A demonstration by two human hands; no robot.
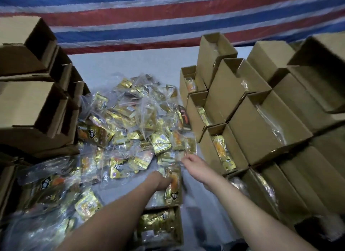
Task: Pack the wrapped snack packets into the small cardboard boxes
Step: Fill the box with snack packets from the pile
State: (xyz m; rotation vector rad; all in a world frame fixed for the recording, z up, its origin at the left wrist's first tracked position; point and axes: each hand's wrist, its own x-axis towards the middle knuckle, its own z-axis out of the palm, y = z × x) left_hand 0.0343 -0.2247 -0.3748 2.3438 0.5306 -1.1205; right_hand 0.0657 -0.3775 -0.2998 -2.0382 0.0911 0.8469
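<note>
Grey table (130, 67); two hands (160, 181) (194, 166); uncounted packets (134, 120).

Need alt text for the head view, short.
Two bare hands reach into a pile of gold snack packets: the left hand holds a packet above an open box, the right hand touches another. Stacked cardboard boxes flank both sides.

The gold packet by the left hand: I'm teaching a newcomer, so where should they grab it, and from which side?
Probably the upper end of the gold packet, where the left hand is, coming from its left. It lies flat and long on the grey cloth, with bare cloth on its right and the open box just below.
</note>
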